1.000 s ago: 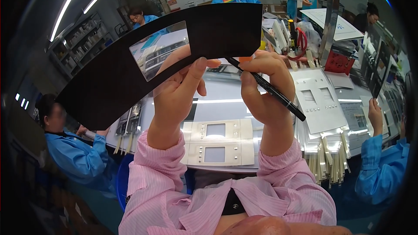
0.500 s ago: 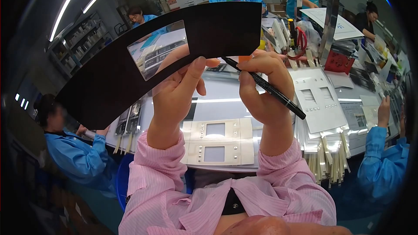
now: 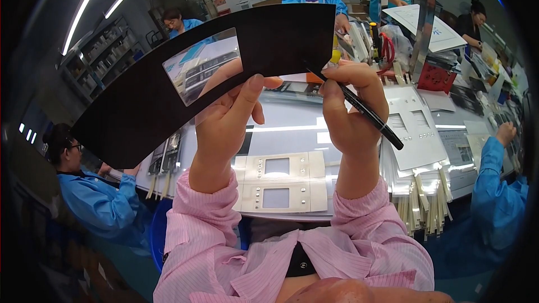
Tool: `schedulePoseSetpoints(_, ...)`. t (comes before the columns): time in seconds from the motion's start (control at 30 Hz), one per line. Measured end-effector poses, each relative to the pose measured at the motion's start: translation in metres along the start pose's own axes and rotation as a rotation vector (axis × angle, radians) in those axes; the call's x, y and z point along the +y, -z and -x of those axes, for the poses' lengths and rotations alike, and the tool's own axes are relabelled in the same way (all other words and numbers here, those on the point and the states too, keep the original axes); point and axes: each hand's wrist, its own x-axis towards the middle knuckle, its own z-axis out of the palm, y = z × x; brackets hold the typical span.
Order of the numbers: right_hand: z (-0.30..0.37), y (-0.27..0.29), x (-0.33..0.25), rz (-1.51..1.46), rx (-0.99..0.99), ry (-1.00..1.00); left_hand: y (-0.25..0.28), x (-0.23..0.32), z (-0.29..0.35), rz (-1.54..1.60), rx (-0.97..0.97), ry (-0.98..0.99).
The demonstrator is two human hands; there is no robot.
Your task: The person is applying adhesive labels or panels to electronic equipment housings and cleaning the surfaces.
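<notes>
A long black panel (image 3: 281,39) with a clear rectangular window (image 3: 205,64) is held up in front of me, tilted with its left end lower. My left hand (image 3: 230,98) grips it by the lower edge, thumb on the near side and some fingers visible behind the window. In my right hand (image 3: 356,106) a slim black marker pen (image 3: 370,118) is pinched between thumb and fingers. Its tip points up and left, over the panel's right part; I cannot tell whether it touches. Below, on the table, lies a cream-coloured sheet (image 3: 314,185) with two square cut-outs.
To the right is a stack of white panels (image 3: 407,129) with pale strips (image 3: 418,207) hanging over the table edge. Dark framed parts (image 3: 165,157) lie at the left. Co-workers in blue sit on the left (image 3: 101,202) and right (image 3: 494,191). A metal post (image 3: 425,28) stands beyond.
My right hand and the marker have moved right, with the tip now over the panel's right part instead of below its lower edge. The panel and my left hand are nearly still.
</notes>
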Motion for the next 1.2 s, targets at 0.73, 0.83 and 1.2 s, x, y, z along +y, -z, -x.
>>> schedulePoseSetpoints(0.73, -0.0007, -0.0005, 0.0025, 0.005, 0.061, 0.046, 0.0008, -0.0041, 0.0051, 0.038, 0.007, 0.019)
schedulePoseSetpoints(0.83, 0.0014, 0.003, 0.0024, 0.028, -0.02, 0.025, 0.0012, -0.0061, 0.0057, 0.056, 0.009, 0.016)
schedulePoseSetpoints(1.2, -0.0003, -0.0009, 0.0034, 0.024, 0.051, 0.028, 0.0029, -0.0063, 0.0058, -0.009, -0.01, -0.004)
